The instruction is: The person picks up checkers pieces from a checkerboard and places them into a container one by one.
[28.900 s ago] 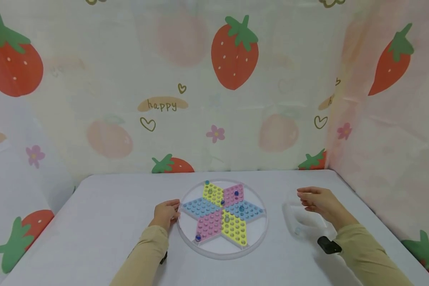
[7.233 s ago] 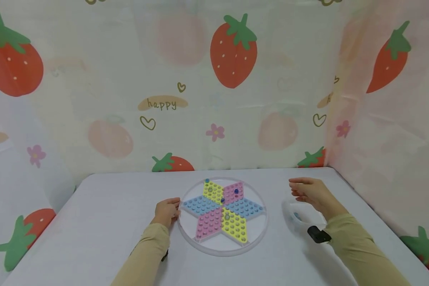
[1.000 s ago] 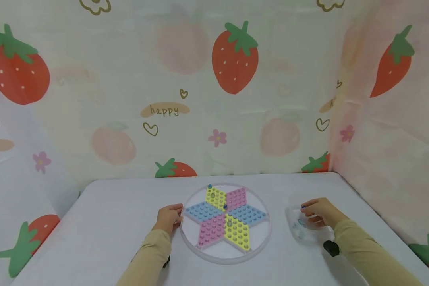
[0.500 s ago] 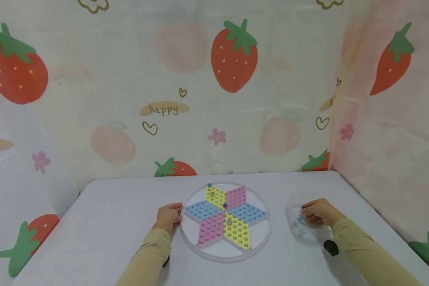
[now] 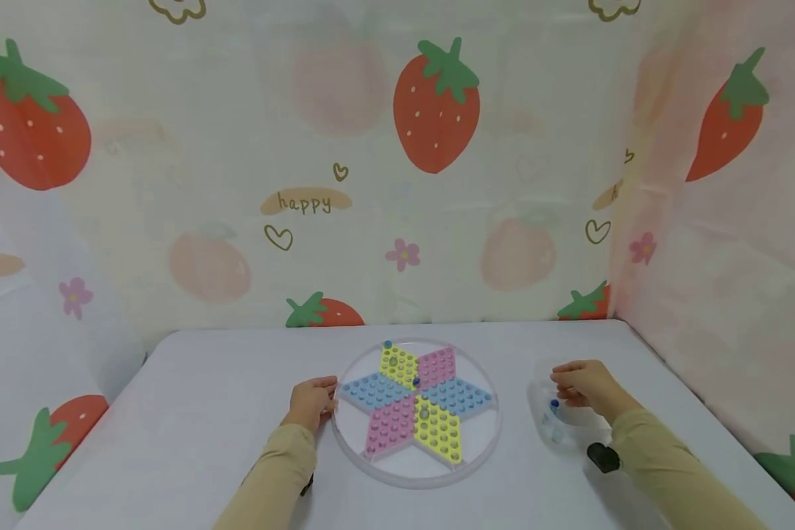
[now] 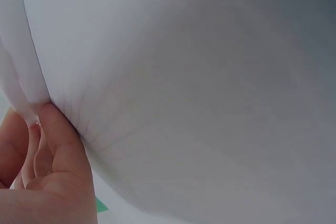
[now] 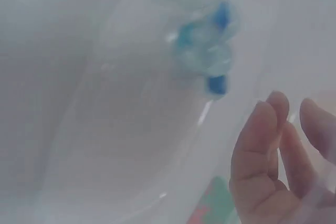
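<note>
A round Chinese checkers board point(image 5: 392, 428) lies on the table, its star in pink, yellow and blue. My left hand point(image 5: 310, 403) grips its left rim, thumb and fingers pinching the edge in the left wrist view. Several marbles sit on the board: a blue marble point(image 5: 388, 344) at the far yellow tip, a dark blue marble point(image 5: 417, 382) near the centre and a clear marble point(image 5: 424, 414) on the near yellow part. Over a clear plastic container point(image 5: 573, 444) my right hand point(image 5: 589, 386) hovers, fingers loose and holding nothing. Inside are blue and clear marbles point(image 7: 205, 51), blurred.
The white table point(image 5: 225, 383) ends at a strawberry-print curtain point(image 5: 536, 147) behind it and on both sides. A strip of bare tabletop separates the board from the container. A dark device point(image 5: 603, 457) is strapped under the right wrist.
My right hand has let go of a blue marble into the container and risen slightly. Since the oldest frames, several marbles have left the pink and blue parts. The left hand keeps its place.
</note>
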`<state>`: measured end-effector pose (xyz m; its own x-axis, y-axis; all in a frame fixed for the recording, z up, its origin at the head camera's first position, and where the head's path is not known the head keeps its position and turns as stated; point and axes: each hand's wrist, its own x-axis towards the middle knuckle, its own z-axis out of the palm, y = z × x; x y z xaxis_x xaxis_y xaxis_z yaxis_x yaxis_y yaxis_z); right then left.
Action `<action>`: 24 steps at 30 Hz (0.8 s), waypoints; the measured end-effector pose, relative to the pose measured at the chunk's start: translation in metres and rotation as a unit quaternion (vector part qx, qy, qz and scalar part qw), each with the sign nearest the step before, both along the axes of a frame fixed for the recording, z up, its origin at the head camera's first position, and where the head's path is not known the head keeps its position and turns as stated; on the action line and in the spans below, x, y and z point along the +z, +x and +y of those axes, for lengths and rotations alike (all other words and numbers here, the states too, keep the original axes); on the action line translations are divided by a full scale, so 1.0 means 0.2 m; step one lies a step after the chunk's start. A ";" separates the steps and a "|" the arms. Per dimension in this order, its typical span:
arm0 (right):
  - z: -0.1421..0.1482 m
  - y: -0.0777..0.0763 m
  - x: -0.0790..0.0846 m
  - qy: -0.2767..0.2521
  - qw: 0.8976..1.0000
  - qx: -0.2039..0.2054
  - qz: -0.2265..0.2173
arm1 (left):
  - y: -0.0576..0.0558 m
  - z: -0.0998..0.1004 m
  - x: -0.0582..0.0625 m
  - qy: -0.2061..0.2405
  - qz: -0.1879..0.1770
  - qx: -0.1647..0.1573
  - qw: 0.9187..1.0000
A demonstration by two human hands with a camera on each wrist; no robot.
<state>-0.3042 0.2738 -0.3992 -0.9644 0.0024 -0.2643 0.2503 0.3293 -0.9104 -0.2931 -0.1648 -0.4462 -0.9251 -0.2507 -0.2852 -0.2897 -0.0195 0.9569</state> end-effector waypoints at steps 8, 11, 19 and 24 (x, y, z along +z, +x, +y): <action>-0.16 0.02 0.12 -0.028 0.999 -0.010 0.030 | 0.01 0.01 0.02 -0.003 -0.009 0.005 1.000; -0.22 0.03 0.15 -0.037 0.999 -0.002 0.037 | 0.01 0.00 0.03 -0.002 -0.010 0.008 1.000; -0.37 0.04 0.13 -0.055 0.997 0.029 0.048 | 0.00 0.00 0.02 -0.005 -0.020 0.010 1.000; -0.44 0.04 0.10 -0.078 0.994 0.053 0.058 | 0.01 0.01 0.02 -0.006 -0.021 0.008 1.000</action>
<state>-0.2953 0.1868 -0.3794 -0.9811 -0.1325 -0.1414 0.1131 0.2006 -0.9731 -0.2917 -0.1632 -0.4418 -0.9079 -0.2692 -0.3212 -0.3300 -0.0133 0.9439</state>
